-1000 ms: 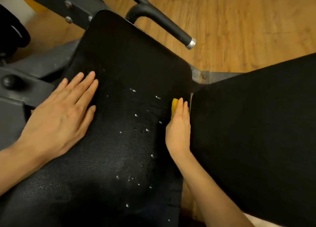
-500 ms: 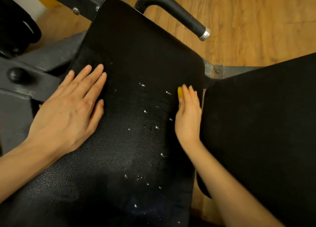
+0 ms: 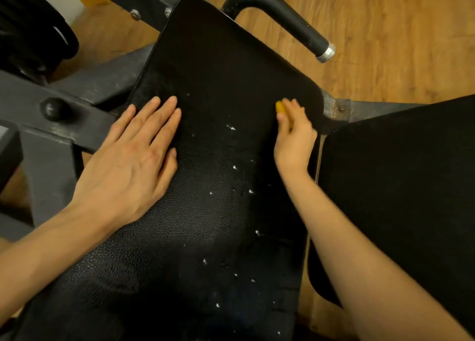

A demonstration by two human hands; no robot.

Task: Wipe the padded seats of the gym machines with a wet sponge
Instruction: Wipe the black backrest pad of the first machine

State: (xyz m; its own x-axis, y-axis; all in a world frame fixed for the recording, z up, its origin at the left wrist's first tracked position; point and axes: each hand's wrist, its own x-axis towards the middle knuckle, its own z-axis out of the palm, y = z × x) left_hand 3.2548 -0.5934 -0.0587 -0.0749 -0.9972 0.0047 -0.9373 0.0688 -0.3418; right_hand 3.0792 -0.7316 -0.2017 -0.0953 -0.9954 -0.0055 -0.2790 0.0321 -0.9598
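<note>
1. Right hand (image 3: 294, 137) grips the yellow sponge (image 3: 279, 107), fingers curled over it; only its tip shows beyond the fingertips.
2. Sponge sits on the seat pad (image 3: 231, 65) near its right edge.
3. Left hand (image 3: 133, 160) lies flat, fingers straight, on the pad's left side.
4. Unwiped specks lie left of and below the sponge; right hand is nearer them.

Black pebbled seat pad (image 3: 213, 160), white flecks; yellow sponge (image 3: 279, 107); wood-grain floor (image 3: 385, 32).
</note>
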